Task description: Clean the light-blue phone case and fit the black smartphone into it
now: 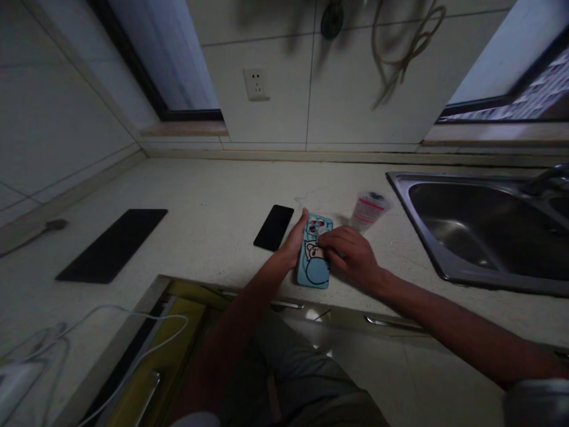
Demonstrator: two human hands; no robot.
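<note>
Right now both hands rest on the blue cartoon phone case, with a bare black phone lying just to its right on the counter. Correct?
Not quite. The head view shows the black phone left of the blue cartoon phone case, not right. Left hand and right hand do rest on it.

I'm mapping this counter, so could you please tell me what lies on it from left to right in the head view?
Large black mat → black phone → left hand → blue cartoon phone case → right hand → tipped plastic cup → steel sink.
</note>
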